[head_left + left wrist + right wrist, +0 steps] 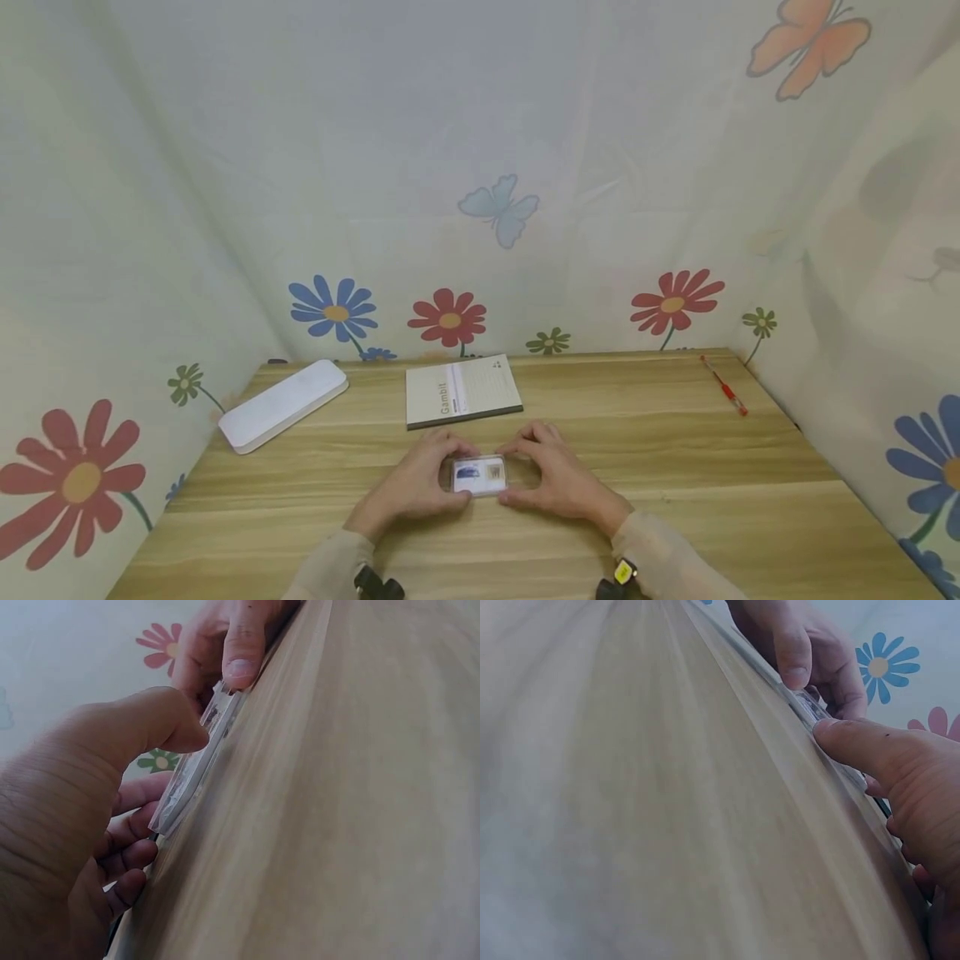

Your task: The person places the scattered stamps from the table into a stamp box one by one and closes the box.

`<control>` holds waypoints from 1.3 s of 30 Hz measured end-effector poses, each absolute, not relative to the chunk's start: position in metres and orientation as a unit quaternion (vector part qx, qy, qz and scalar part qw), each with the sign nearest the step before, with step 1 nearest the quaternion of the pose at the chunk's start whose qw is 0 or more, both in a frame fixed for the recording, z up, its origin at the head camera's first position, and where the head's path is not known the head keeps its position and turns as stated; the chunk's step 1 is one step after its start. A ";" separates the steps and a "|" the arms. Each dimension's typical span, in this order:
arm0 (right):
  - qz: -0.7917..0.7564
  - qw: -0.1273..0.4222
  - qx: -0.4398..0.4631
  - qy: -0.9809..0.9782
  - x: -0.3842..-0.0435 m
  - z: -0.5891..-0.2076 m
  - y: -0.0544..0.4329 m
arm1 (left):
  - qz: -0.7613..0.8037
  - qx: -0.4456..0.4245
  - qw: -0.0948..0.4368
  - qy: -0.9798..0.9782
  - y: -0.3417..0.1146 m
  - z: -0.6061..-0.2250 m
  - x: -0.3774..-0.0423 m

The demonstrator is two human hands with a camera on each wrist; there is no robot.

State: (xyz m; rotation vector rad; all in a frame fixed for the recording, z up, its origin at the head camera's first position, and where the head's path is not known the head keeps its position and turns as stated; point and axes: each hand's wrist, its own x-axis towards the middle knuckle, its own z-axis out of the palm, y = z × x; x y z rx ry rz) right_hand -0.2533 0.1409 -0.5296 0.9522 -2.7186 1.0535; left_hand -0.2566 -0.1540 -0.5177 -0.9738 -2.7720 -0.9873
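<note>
A small flat clear plastic case (pixel 480 490) with a white inside, a dark blue patch and a tan square lies between both hands, low at the wooden tabletop. My left hand (pixel 422 479) grips its left end, thumb at the near edge and fingers at the far side. On the opposite end, my right hand (pixel 557 477) pinches it the same way. From the left wrist, the case (pixel 196 774) shows edge-on, with the left thumb (pixel 169 724) along its near edge. In the right wrist view, the right thumb (pixel 859 742) partly covers the case (pixel 804 707).
Behind the hands lies a beige notebook (pixel 483 387) marked "Gambit". A long white case (pixel 285 406) rests at the table's back left. Far right is a red pen (pixel 726 388). A flower-printed curtain (pixel 390 225) closes off the table's back and sides.
</note>
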 end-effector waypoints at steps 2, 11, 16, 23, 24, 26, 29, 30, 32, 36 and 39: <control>0.343 0.038 0.313 -0.885 -0.253 -0.529 0.141 | -0.320 -0.311 0.015 -0.895 -0.154 -0.517 -0.257; 0.341 0.045 0.320 -0.883 -0.254 -0.528 0.140 | -0.321 -0.302 0.005 -0.897 -0.155 -0.517 -0.257; 0.339 0.049 0.321 -0.883 -0.253 -0.528 0.140 | -0.318 -0.304 0.008 -0.898 -0.156 -0.519 -0.258; 0.348 0.044 0.315 -0.882 -0.254 -0.528 0.139 | -0.334 -0.304 -0.010 -0.892 -0.164 -0.517 -0.260; 0.349 0.043 0.314 -0.882 -0.253 -0.527 0.139 | -0.336 -0.304 -0.011 -0.891 -0.165 -0.517 -0.261; 0.350 0.040 0.313 -0.882 -0.253 -0.527 0.139 | -0.340 -0.307 -0.011 -0.889 -0.169 -0.518 -0.262; 0.350 0.038 0.313 -0.882 -0.252 -0.527 0.139 | -0.341 -0.313 -0.009 -0.886 -0.173 -0.518 -0.264; 0.349 0.038 0.313 -0.882 -0.252 -0.527 0.139 | -0.341 -0.315 -0.009 -0.886 -0.174 -0.519 -0.264; 0.349 0.036 0.312 -0.883 -0.251 -0.527 0.139 | -0.341 -0.315 -0.012 -0.886 -0.174 -0.519 -0.265; 0.351 0.039 0.311 -0.882 -0.251 -0.526 0.140 | -0.347 -0.309 -0.018 -0.885 -0.174 -0.519 -0.265; 0.352 0.040 0.311 -0.882 -0.250 -0.525 0.140 | -0.355 -0.307 -0.023 -0.883 -0.173 -0.520 -0.265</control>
